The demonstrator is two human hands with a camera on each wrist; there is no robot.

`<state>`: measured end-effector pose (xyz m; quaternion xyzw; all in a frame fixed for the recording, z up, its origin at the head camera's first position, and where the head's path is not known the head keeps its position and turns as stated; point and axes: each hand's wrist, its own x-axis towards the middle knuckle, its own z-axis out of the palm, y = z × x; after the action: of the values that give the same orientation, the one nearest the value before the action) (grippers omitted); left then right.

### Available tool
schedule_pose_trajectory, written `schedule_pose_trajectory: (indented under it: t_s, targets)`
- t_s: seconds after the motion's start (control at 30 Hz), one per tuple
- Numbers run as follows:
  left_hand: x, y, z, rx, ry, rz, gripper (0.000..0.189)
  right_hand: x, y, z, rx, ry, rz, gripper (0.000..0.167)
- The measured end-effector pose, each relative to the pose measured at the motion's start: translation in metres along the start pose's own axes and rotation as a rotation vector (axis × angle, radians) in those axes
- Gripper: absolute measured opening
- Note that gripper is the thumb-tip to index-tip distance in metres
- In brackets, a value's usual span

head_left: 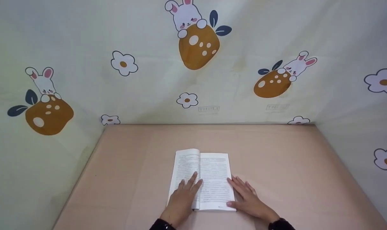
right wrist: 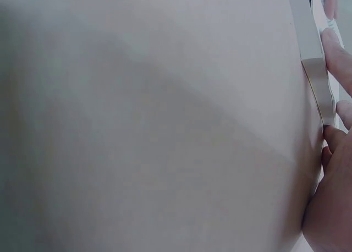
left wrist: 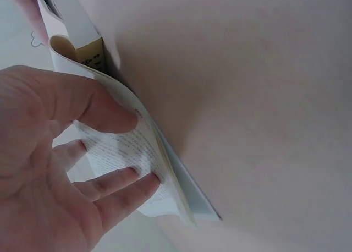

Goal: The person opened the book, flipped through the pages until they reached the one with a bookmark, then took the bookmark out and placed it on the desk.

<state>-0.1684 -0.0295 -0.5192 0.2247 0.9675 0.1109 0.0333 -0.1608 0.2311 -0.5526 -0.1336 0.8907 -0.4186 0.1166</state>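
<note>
An open paperback book (head_left: 214, 182) lies on the table with lines of print on both pages. Over its left page rests my left hand (head_left: 181, 199), fingers extended and spread, the tips close to the spine. In the left wrist view, that page side (left wrist: 146, 147) curves up from the spine beneath the thumb and fingertips. My right hand (head_left: 250, 200) lies along the book's right edge. Its thumb and index fingertip touch the page margin, while the other fingers sit beside the book. The right wrist view shows the thickness of the page block (right wrist: 314, 59) next to those fingers.
The table (head_left: 132, 153) has a plain pinkish-beige cover. Pale cloth walls (head_left: 148, 92) printed with rabbits, orange fruit and flowers enclose it at the back and both sides. Dark sleeve cuffs (head_left: 280, 224) show at the wrists.
</note>
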Motion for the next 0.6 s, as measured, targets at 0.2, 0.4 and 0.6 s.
schedule_pose_trajectory:
  t_s: [0.2, 0.4, 0.6]
  targets:
    - [0.001, 0.003, -0.002, -0.003, 0.031, -0.006, 0.068, 0.000, -0.001, -0.001, 0.001, 0.000, 0.009, 0.081]
    - [0.004, 0.007, -0.008, -0.006, 0.012, -0.041, 0.046, 0.000, -0.003, 0.000, 0.002, -0.005, 0.041, 0.079]
    - [0.006, 0.011, -0.009, -0.044, -0.035, -0.092, 0.063, 0.000, -0.003, 0.000, 0.003, -0.006, 0.018, 0.079]
